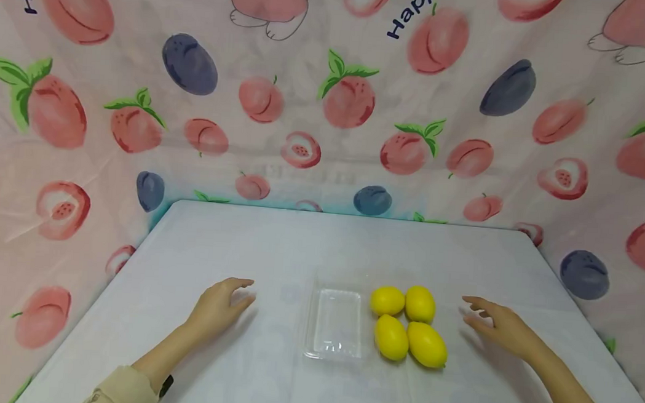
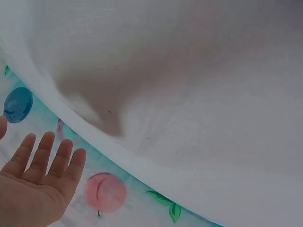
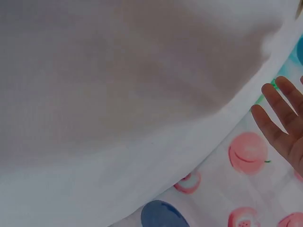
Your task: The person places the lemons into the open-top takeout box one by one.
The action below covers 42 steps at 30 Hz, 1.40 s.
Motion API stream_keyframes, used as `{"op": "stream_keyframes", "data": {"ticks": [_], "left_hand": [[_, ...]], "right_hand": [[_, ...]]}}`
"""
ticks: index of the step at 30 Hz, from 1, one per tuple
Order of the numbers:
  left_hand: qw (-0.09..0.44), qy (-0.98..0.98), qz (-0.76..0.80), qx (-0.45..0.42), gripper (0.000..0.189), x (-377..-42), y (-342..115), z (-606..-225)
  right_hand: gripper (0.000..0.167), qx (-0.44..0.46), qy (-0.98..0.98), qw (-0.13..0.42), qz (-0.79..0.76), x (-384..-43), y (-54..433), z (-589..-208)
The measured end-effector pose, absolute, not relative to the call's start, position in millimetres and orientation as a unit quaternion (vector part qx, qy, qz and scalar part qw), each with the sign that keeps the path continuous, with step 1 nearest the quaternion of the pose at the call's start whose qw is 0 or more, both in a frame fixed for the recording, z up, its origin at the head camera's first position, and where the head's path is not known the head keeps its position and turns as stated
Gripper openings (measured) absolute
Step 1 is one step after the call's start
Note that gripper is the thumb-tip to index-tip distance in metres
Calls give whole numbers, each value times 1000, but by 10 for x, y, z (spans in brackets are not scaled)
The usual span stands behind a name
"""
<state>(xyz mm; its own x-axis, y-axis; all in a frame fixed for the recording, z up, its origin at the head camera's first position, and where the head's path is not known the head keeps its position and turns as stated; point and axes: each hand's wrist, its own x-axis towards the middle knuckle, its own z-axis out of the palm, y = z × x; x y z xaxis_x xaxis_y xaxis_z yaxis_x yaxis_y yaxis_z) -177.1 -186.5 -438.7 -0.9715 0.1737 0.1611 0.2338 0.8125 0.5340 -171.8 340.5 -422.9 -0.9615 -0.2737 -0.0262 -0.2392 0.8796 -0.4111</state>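
My left hand (image 1: 218, 306) is held over the table on the left, fingers relaxed and nothing in it. A clear plastic box (image 1: 337, 322) lies to its right, with no fruit inside. Just right of the box sit several yellow lemons, grouped in two rows: one at back left (image 1: 388, 301), one at back right (image 1: 420, 305), one at front left (image 1: 392, 337) and one at front right (image 1: 427, 345). To the right of the lemons hovers my right hand (image 1: 500, 326), loosely spread and holding nothing. In the wrist views the left palm (image 2: 35, 194) and right fingers (image 3: 279, 113) show bare.
A white table (image 1: 242, 240) carries everything. Behind it and along both sides hangs a pink cloth (image 1: 300, 108) printed with peaches and plums. Beige sleeves (image 1: 125, 390) cover the forearms near the front edge.
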Motion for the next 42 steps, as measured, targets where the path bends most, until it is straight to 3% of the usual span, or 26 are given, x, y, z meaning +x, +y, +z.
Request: {"op": "stream_keyframes", "data": {"ticks": [18, 24, 34, 42], "left_hand": [[5, -906, -414, -84, 33, -1681, -1794, -4394], [-33, -883, -461, -85, 34, -1643, -1704, -4332], [-170, -793, -571, -129, 49, -1533, -1513, -4235], [-187, -755, -620, -106, 43, -1492, -1412, -4270]], "right_hand": [[38, -140, 948, -10, -286, -1621, 3181, -4179], [40, -128, 945, 15, -300, -1565, 3055, -4126], [40, -123, 945, 40, -302, -1431, 2917, -4053], [42, -123, 946, 69, -294, -1401, 2810, -4003]]}}
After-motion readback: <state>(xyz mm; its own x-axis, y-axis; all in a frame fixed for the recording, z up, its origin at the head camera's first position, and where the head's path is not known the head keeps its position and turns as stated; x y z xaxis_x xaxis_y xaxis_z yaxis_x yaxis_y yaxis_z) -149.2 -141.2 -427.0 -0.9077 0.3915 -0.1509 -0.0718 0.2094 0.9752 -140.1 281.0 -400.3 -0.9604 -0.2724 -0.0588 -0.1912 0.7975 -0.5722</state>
